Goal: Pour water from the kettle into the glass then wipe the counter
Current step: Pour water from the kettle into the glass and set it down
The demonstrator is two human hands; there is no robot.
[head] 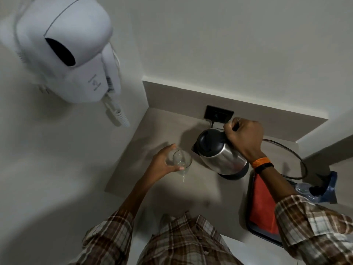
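meanwhile right hand (245, 137) tilts kettle (219, 153) beside glass (181, 159) in left hand (162, 163).

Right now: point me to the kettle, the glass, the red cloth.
kettle (223, 159): head view, steel body.
glass (182, 159): head view, its bowl below the rim.
red cloth (262, 205): head view, middle of the exposed fabric on the tray.

The kettle (221, 155) has a polished, mirror-bright steel body with a glossy black plastic lid and base. At its nine o'clock the glass (181, 159) is clear and smooth. The counter (172, 188) looks matt, even and grey-beige. At the kettle's five o'clock a soft red cloth (262, 205) lies on a dark, smooth tray (250, 224), and the sleeves (313, 228) are woven checked fabric
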